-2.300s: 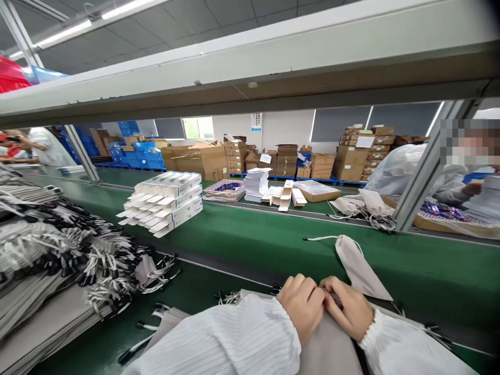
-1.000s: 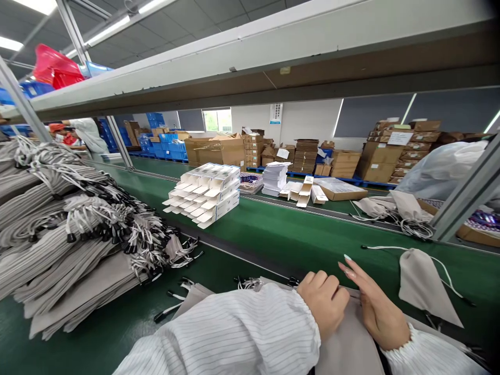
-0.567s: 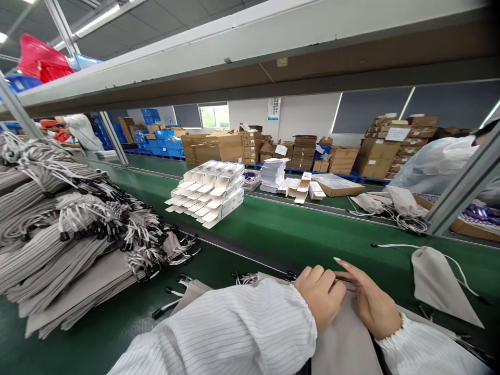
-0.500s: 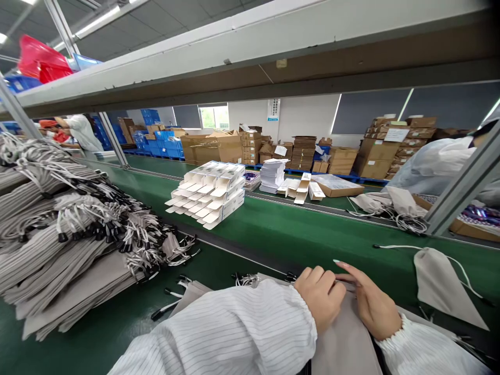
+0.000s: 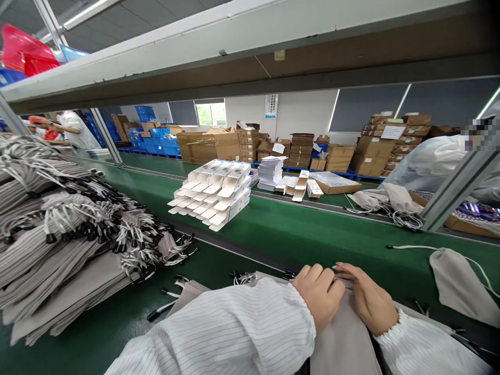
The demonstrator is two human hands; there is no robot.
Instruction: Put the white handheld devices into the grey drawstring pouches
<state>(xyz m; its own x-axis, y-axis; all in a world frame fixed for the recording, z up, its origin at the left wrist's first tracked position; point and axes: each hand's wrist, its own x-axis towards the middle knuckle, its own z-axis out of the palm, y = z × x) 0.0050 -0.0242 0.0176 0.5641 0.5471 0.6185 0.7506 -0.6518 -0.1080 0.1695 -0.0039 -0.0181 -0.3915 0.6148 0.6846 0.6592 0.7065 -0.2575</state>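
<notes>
A grey drawstring bag (image 5: 339,344) lies in front of me. My left hand (image 5: 319,294) is closed on its upper end, knuckles up and fingers curled under. Beside it, my right hand (image 5: 369,299) has its fingers together, bent over the same upper edge; the fingertips are partly hidden behind my left hand. More grey bags with white cords and black cord ends (image 5: 248,278) lie under and beyond my left sleeve.
At left rises a large pile of grey drawstring bags (image 5: 66,260). Stacked open white boxes (image 5: 213,192) stand on the green conveyor belt (image 5: 289,224). A single grey bag (image 5: 463,284) lies at right. A shelf (image 5: 234,57) spans overhead; a metal post (image 5: 461,179) stands at right, near a co-worker.
The white boxes and the single grey bag have shifted right along the belt. My right hand's raised fingers have come down and together at the bag's edge; my left hand has hardly moved.
</notes>
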